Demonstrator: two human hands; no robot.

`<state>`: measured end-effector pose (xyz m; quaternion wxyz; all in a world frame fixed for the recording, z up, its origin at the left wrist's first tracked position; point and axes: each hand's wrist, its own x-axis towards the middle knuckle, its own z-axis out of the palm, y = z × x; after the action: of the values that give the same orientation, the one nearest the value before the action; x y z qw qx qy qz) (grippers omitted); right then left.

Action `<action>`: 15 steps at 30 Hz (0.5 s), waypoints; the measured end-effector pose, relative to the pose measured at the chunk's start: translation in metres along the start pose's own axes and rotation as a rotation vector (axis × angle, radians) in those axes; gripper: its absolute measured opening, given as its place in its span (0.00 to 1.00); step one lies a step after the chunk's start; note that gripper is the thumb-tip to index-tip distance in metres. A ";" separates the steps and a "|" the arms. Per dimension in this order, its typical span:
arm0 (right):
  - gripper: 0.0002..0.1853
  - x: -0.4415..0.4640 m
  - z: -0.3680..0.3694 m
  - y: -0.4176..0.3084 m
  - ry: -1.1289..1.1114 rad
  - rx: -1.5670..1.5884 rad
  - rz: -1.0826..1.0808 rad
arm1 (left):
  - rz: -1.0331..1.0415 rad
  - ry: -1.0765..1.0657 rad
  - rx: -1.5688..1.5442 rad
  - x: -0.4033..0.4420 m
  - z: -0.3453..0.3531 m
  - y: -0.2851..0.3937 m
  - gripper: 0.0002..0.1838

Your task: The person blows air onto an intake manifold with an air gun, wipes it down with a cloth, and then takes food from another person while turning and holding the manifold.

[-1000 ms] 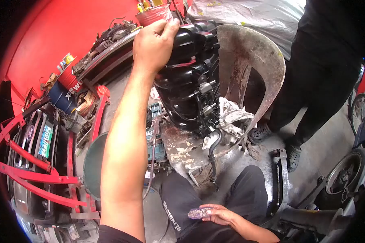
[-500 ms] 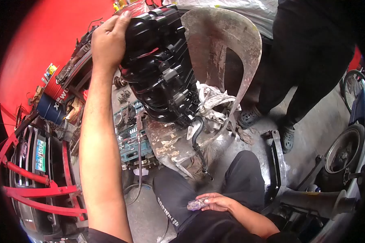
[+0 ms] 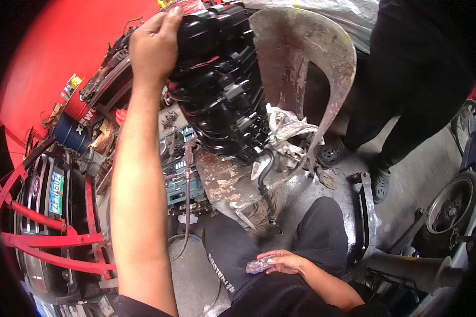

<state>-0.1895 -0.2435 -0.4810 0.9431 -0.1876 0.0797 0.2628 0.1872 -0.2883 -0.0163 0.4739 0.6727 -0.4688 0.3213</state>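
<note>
A black plastic intake manifold (image 3: pixel 217 90) stands tilted on the seat of a worn, paint-flaked chair (image 3: pixel 225 182). My left hand (image 3: pixel 154 47) is closed on the manifold's upper left edge, arm stretched out. From its lower end a black hose (image 3: pixel 267 177) hangs over the seat's front edge. Behind that end, a bunched white cloth (image 3: pixel 288 132) lies on the chair. Down at my lap, my right hand (image 3: pixel 284 262) is closed around a small crumpled grey-purple rag (image 3: pixel 258 265), partly hidden by the fingers.
A blue-green tool case (image 3: pixel 182 179) lies left of the chair. Farther left are a red metal frame (image 3: pixel 53 239), a vehicle front and a blue drum (image 3: pixel 71 131). A person in dark trousers (image 3: pixel 407 79) stands at right, near a wheel (image 3: pixel 449 203) and a metal stand (image 3: pixel 366 211).
The view has shifted slightly, so most things sit a little farther right. Both hands keep their holds, and the manifold stays on the chair.
</note>
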 end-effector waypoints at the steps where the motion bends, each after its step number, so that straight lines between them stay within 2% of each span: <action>1: 0.28 0.000 0.000 0.000 0.000 -0.001 -0.002 | 0.019 0.001 0.022 0.001 -0.001 -0.002 0.17; 4: 0.28 0.005 -0.004 0.000 -0.024 -0.001 -0.012 | 0.085 0.018 0.020 0.002 0.000 -0.006 0.18; 7: 0.30 0.001 0.001 -0.002 -0.001 0.004 -0.001 | 0.025 -0.054 0.022 0.002 -0.003 0.010 0.15; 15: 0.30 0.001 0.012 -0.009 0.034 -0.026 0.015 | -0.027 -0.047 0.060 0.002 -0.003 0.022 0.20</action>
<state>-0.1832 -0.2448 -0.4675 0.9371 -0.2037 0.0938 0.2676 0.1672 -0.2888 -0.0061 0.4467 0.7001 -0.4608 0.3131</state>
